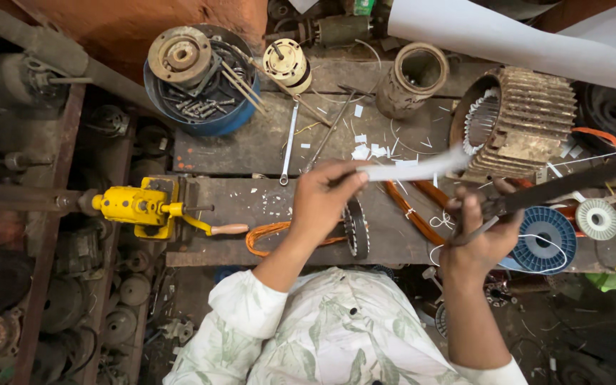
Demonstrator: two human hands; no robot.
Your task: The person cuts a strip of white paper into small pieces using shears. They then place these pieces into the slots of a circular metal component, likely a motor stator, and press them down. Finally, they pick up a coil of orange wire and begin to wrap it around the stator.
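While both hands work above the bench, a strip of white insulating paper is held stretched between them.

Nearest, the left hand pinches one end of the paper strip between thumb and fingertips, and the right hand is closed around a pair of dark metal scissors, whose blades lie beside the strip's far end; whether a cut has begun I cannot tell. Below the hands an orange copper wire coil and a blue plastic spool of wire rest on the worn wooden bench. Farther off, small white paper offcuts lie scattered, so some pieces seem already trimmed. Beyond them the rusty ribbed motor stator housing shows white paper liners in several slots, with the rest apparently unfinished.
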